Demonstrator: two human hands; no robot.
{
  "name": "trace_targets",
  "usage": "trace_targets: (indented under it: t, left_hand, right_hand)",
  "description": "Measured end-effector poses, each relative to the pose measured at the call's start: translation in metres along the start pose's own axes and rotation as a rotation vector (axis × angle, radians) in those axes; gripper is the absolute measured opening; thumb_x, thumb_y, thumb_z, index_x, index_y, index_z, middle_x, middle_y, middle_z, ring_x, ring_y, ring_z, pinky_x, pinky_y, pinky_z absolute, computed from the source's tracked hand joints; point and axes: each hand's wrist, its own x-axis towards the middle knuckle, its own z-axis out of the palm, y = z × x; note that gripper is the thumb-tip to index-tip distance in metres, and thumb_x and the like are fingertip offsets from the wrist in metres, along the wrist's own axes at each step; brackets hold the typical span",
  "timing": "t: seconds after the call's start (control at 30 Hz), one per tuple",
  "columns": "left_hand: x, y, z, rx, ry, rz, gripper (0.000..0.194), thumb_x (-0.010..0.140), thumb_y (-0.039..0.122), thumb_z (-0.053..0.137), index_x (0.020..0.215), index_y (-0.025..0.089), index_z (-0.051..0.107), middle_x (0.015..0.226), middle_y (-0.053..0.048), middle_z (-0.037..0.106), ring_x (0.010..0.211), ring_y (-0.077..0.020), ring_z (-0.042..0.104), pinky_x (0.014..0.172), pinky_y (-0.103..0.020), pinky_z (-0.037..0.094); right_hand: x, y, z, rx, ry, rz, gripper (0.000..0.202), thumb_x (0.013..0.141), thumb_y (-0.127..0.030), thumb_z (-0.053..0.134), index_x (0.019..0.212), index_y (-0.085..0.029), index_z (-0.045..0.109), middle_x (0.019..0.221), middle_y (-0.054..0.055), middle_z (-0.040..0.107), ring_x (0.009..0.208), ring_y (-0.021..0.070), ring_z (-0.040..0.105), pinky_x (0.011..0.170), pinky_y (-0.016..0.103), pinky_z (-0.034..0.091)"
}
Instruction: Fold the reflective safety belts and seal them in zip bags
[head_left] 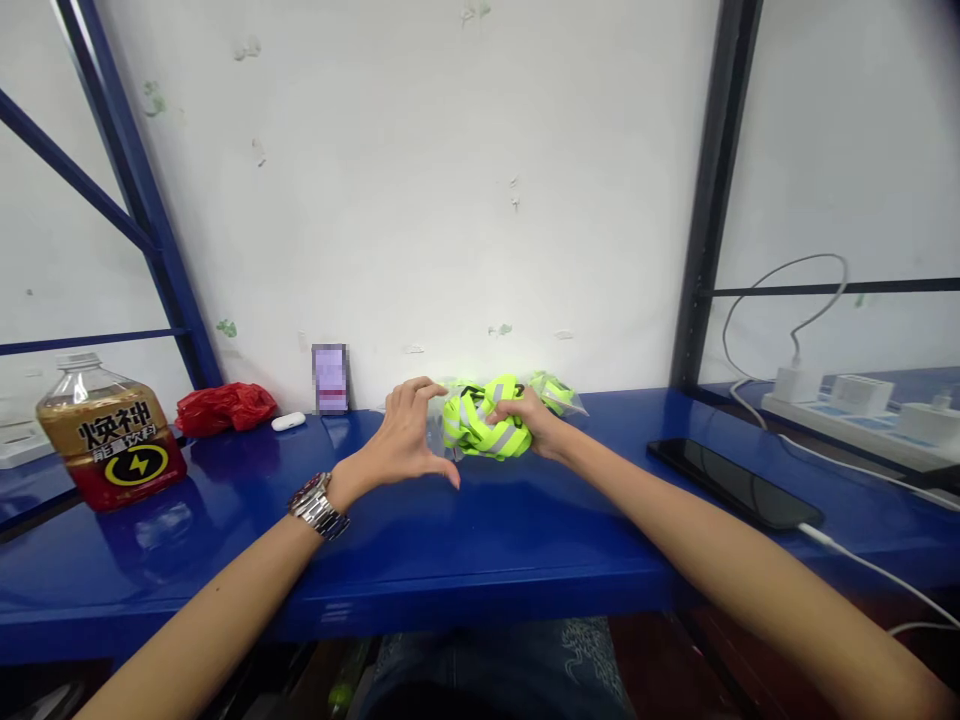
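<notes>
Fingers, right hand (536, 422): closed around one bundle of fluorescent-yellow reflective strapping (480, 435), over the rear of the blue tabletop (525, 525). Left hand (401, 440): open, thumb spread, beside it. Beyond: second fluorescent-yellow bundle (553, 393), clear-bagged, near the white wall (450, 200).

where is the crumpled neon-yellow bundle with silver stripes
In the head view, the neon-yellow bundle is near the centre, gripped in the right hand, just right of the open left hand, before the white wall.
</notes>
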Motion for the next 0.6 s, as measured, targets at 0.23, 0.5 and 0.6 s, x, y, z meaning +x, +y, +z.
trace_targets:
  t: [0.23,0.5,0.6]
  left_hand:
    - [0.001,0.003,0.0,-0.406,-0.266,-0.249,0.041,0.097,0.049,0.029,0.075,0.019,0.043,0.066,0.002,0.044,0.061,-0.013,0.042,0.061,-0.028,0.035]
    - [-0.001,0.002,0.008,-0.59,-0.195,-0.344,0.034,0.092,0.047,0.042,0.099,0.016,0.053,0.078,-0.002,0.058,0.067,-0.0135,0.051,0.061,-0.026,0.04]
    - [0.0,0.002,0.006,-0.459,-0.203,-0.365,0.029,0.089,0.042,0.048,0.099,0.015,0.055,0.073,0.0,0.059,0.063,-0.0131,0.051,0.057,-0.024,0.037]
  right_hand:
    - [0.0,0.003,-0.002,-0.055,0.037,-0.044,0.017,0.046,-0.015,0.067,0.064,-0.015,0.063,0.06,-0.001,0.063,0.055,0.0141,0.055,0.056,0.027,0.047]
    - [-0.006,-0.001,0.001,0.125,0.042,0.074,0.016,0.046,-0.015,0.065,0.062,-0.015,0.063,0.061,0.0,0.063,0.055,0.0145,0.055,0.056,0.028,0.047]
    - [-0.007,-0.001,0.002,0.128,0.037,0.101,0.016,0.045,-0.016,0.065,0.061,-0.015,0.063,0.06,0.0,0.063,0.054,0.0143,0.055,0.056,0.028,0.047]
